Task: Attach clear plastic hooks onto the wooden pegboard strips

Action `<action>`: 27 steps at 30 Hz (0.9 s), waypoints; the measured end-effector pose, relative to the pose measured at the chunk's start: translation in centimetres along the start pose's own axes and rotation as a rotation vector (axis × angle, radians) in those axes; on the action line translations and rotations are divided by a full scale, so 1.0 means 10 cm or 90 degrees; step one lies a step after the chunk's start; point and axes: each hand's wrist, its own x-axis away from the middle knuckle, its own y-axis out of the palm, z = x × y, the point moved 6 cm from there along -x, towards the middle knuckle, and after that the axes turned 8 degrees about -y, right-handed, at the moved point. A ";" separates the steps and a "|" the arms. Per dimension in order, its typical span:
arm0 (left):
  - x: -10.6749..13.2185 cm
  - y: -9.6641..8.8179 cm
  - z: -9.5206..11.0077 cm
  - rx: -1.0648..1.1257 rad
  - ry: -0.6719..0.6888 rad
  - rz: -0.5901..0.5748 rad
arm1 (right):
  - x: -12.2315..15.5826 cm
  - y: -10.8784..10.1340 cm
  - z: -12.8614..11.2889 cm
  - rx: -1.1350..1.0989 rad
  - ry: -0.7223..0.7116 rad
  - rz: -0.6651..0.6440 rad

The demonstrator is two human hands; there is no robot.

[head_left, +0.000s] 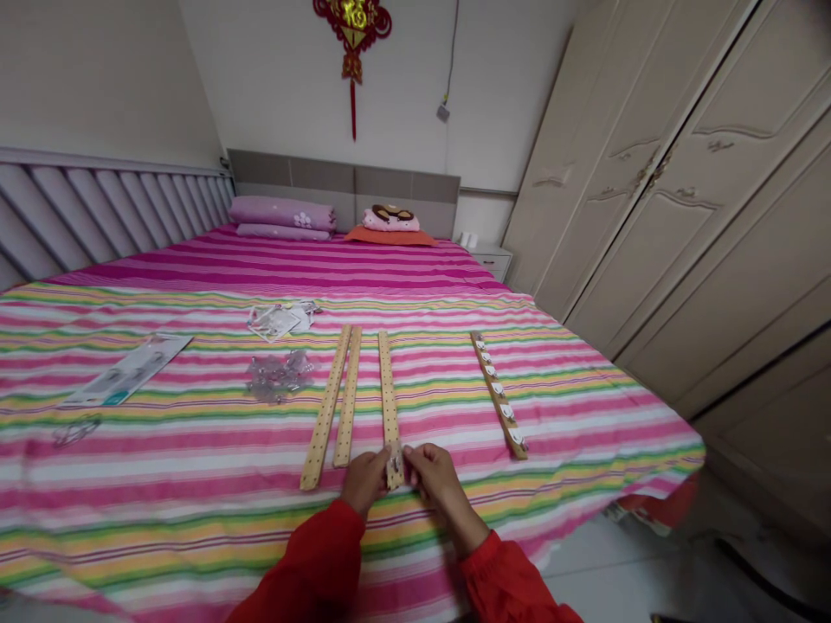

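A narrow wooden strip (388,381) with rows of small holes lies lengthwise in front of me on the striped bedspread. At its near end sits a small clear piece with a metal hook (396,465). My left hand (365,480) is closed at the strip's left edge, its thumb and fingertips on the wood beside the hook. From the right side, my right hand (434,474) comes up to the same end with its fingers pinched together; what is between them is too small to make out. Two similar wooden strips (326,407) lie just to the left.
On the right is a wooden strip with white hooks (499,394). Clear hooks (279,375) are piled on the left, with opened packaging (282,320) behind them. Further left lie a packaged card (130,372) and some loose clear pieces (76,429). A wardrobe (649,190) stands beside the bed.
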 end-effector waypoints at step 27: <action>0.06 -0.10 0.24 -0.058 0.229 0.115 | -0.21 0.36 0.03 0.069 -0.113 0.049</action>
